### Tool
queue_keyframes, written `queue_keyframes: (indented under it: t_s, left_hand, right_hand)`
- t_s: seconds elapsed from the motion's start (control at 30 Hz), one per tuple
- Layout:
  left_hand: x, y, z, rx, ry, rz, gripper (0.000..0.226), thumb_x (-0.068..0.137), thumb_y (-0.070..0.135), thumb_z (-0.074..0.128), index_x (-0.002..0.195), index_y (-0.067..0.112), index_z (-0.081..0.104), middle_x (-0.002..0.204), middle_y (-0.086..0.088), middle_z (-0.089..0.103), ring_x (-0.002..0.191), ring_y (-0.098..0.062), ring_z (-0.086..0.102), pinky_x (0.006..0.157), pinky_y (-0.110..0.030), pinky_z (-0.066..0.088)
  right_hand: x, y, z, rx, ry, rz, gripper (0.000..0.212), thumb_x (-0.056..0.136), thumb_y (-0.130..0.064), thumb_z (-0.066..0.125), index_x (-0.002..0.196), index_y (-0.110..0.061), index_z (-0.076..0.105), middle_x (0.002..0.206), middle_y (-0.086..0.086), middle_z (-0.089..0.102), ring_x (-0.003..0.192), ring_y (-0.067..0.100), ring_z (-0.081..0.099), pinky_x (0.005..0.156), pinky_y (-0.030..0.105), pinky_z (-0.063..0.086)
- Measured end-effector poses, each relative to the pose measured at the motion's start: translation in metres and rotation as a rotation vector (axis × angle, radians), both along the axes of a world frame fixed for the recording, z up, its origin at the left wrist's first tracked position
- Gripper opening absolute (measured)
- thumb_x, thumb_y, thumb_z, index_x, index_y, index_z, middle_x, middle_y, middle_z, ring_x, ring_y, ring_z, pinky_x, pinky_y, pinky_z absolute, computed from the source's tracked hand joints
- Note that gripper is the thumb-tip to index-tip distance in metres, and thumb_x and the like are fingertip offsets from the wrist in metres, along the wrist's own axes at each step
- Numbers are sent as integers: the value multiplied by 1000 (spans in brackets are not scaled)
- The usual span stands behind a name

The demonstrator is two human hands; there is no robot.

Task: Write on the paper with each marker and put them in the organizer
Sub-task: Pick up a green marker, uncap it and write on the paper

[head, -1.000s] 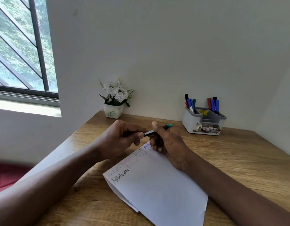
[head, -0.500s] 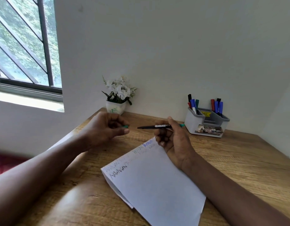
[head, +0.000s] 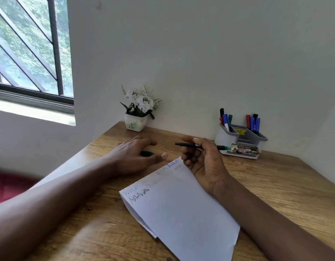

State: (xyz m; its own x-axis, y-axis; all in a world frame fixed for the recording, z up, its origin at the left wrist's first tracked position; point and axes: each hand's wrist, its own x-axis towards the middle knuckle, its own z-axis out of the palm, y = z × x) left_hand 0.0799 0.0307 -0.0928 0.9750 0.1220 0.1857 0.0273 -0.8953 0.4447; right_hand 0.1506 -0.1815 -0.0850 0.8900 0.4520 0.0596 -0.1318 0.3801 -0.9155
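Observation:
My right hand grips a thin black marker with a green rear end, held level above the far corner of the paper, bare tip pointing left. The white paper lies folded on the wooden desk, with several lines of writing along its far edge. My left hand hovers low over the desk left of the paper with fingers spread. The dark green cap shows just under its palm. The grey organizer stands at the back right and holds several markers.
A small white pot of white flowers stands against the back wall, left of the organizer. The desk sits in a corner, with walls behind and to the right. A window is at the far left. The desk's left edge runs under my left forearm.
My left hand pulled the green cap off the marker, carried it left and lowered it to the desk, fingers spreading. My right hand kept the uncapped marker and turned palm-up.

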Motion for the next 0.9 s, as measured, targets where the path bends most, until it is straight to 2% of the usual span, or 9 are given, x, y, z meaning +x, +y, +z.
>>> queue_keyframes:
  t_s: [0.1,0.17,0.3,0.37,0.53,0.63,0.73,0.83,0.9]
  left_hand:
    - [3,-7,-1,139,125,8,101,73,94,39,154,35,33,163,7,32,148,-16,33,122,-51,24]
    - [5,-7,-2,178,160,17,106,72,94,41,157,32,30,166,8,25,151,-15,27,124,-51,18]
    - [5,-5,0,200,208,27,117,70,97,38,159,24,26,169,6,19,153,-15,22,126,-53,11]
    - [4,-3,0,209,232,52,123,65,101,35,159,22,25,169,4,17,155,-16,19,125,-56,7]
    - [6,3,-3,233,245,104,146,46,111,22,158,17,24,169,2,19,156,-18,12,122,-65,4]
    - [7,5,-5,249,249,106,148,44,112,20,158,17,24,168,2,20,156,-18,11,120,-67,5]
    - [9,6,-5,251,267,101,152,41,113,18,160,17,20,170,2,13,157,-18,7,121,-67,4]
    - [9,7,-5,248,285,97,155,38,113,17,160,18,19,171,2,11,157,-18,6,121,-67,4]
    - [10,7,-5,246,288,93,153,39,112,19,160,19,20,171,2,11,157,-18,6,121,-67,4]
  right_hand:
    - [1,2,-1,-9,14,49,32,100,-24,51,101,-3,75,77,12,73,65,18,63,55,22,49]
    - [1,2,0,-83,-27,28,28,98,-27,60,100,-4,76,77,10,74,64,16,65,58,24,50]
    - [8,-7,6,-482,-305,-58,16,93,-16,70,97,-1,74,72,12,74,62,20,64,54,24,50]
    - [11,-13,7,-560,-338,-4,14,91,-11,71,100,0,73,78,17,76,66,22,67,58,27,53]
    - [16,-22,4,-648,-412,44,13,86,1,73,98,7,73,84,20,77,68,19,69,64,25,59]
    - [16,-21,2,-660,-446,-28,7,87,0,71,87,6,69,74,17,75,60,19,65,54,26,55]
    - [18,-19,0,-717,-518,-133,12,87,-6,68,78,-1,61,60,13,66,50,20,57,42,26,44]
    - [21,-17,-3,-774,-628,-164,26,85,-9,68,74,10,54,56,16,58,48,21,53,44,29,44]
    - [22,-16,-5,-805,-681,-168,27,85,-11,68,75,11,55,55,14,55,47,18,52,47,31,44]
